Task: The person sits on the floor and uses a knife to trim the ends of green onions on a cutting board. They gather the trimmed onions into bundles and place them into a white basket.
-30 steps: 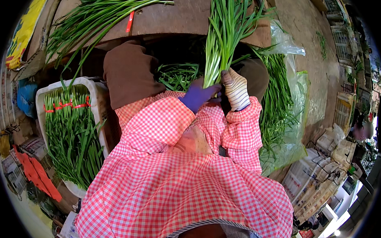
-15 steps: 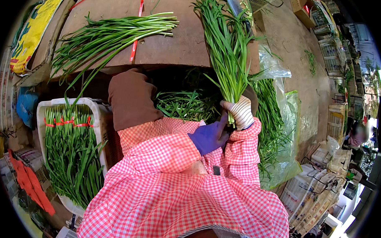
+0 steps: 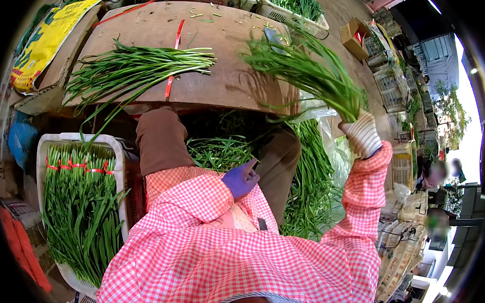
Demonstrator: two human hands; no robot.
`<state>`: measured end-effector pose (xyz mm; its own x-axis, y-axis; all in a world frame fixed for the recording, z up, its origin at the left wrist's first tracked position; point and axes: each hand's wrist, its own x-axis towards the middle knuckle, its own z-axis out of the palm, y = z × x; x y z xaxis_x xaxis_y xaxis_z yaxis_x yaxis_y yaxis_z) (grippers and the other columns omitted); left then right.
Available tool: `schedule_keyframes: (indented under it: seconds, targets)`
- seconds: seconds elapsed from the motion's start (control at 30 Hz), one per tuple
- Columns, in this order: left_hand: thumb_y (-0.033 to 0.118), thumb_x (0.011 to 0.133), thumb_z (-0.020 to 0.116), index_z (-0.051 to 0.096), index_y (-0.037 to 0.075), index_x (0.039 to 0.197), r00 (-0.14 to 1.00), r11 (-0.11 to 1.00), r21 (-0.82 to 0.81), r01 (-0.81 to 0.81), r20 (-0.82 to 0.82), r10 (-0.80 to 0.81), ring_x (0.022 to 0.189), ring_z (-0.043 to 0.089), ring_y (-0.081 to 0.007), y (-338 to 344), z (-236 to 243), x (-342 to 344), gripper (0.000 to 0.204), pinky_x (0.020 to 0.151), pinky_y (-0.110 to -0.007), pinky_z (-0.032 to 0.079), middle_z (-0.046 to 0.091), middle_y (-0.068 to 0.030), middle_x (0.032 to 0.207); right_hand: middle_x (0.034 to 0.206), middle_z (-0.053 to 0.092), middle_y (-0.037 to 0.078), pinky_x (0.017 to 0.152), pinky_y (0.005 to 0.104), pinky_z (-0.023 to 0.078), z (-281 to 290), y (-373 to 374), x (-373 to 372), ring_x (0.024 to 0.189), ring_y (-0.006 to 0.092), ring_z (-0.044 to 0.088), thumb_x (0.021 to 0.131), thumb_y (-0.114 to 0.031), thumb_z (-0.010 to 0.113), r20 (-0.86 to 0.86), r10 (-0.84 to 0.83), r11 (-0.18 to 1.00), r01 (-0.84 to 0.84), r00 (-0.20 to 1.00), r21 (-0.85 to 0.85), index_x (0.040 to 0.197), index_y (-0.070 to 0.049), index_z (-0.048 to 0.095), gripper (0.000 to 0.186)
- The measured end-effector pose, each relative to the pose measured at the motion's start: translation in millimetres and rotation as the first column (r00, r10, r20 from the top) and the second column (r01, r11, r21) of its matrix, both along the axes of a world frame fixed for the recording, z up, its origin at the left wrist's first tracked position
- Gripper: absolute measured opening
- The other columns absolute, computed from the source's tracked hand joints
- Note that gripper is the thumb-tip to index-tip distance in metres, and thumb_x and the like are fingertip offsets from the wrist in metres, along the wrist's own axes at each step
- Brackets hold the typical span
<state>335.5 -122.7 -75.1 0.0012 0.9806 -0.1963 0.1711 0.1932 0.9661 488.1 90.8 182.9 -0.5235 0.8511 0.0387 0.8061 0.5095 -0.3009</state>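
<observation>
Chives (image 3: pixel 304 73) clenched in right hand (image 3: pixel 362 133); left hand (image 3: pixel 240 178) empty above leaf pile (image 3: pixel 221 148).

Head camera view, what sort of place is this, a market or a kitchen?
Probably an open-air market stall: loose chives on a board, a white crate of tied bunches, stacked crates behind. The right hand lifts a bunch.
</observation>
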Motion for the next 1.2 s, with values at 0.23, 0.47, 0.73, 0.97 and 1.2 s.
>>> schedule_keyframes:
  seconds: [0.23,0.47,0.73,0.97,1.2]
  targets:
    - [0.019,0.079,0.067,0.026,-0.005,0.136,0.918,0.999,0.038,0.01,0.396,-0.024,0.082,0.059,-0.0154,8,10,5,0.074,0.074,-0.028,0.049,0.06,-0.0109,0.092,0.057,0.057,0.009,0.05,0.0303,0.047,62,-4,-12,0.049,0.0143,0.056,0.068,-0.01,0.065,0.005,-0.025,0.998,0.025,1.0,-0.053,0.082,0.003,0.059,0.02]
    - [0.032,0.069,0.076,0.031,-0.003,0.134,0.883,0.942,0.314,0.12,0.401,-0.246,0.101,0.053,-0.0167,69,136,4,0.087,0.086,-0.029,0.043,0.054,-0.0136,0.108,0.063,0.06,0.011,0.056,0.0297,0.047,84,-33,-52,0.056,0.0143,0.057,0.067,-0.011,0.066,-0.017,0.23,0.966,-0.226,0.973,0.122,0.09,0.0,0.06,0.026]
    - [0.046,0.083,0.058,0.05,0.007,0.117,0.166,0.736,0.57,-0.364,0.818,-0.551,0.104,0.055,-0.0246,124,251,-138,0.053,0.091,-0.044,0.044,0.059,-0.01,0.11,0.09,0.06,0.002,0.054,0.0275,0.047,80,-19,-129,0.075,0.014,0.057,0.079,-0.015,0.058,0.324,0.704,0.513,-0.768,0.632,0.383,0.098,-0.011,0.062,0.02]
    - [0.049,0.083,0.054,0.052,0.007,0.118,0.427,0.574,0.726,-0.379,0.687,-0.587,0.11,0.05,-0.029,51,244,-352,0.055,0.097,-0.047,0.037,0.054,-0.0138,0.119,0.069,0.057,0.013,0.055,0.0351,0.047,28,-13,-261,0.061,0.0292,0.058,0.068,-0.023,0.069,0.269,0.677,0.544,-0.713,0.685,0.443,0.101,-0.007,0.054,0.039]
    - [0.045,0.081,0.057,0.051,0.008,0.118,0.331,0.423,0.246,-0.872,0.933,0.141,0.109,0.05,-0.0331,-48,176,-478,0.053,0.096,-0.052,0.037,0.054,-0.0141,0.117,0.058,0.056,0.02,0.045,0.0413,0.044,-98,32,-379,0.052,0.0347,0.057,0.069,-0.01,0.057,0.265,0.816,0.456,-0.854,0.514,0.251,0.065,0.001,0.057,0.012]
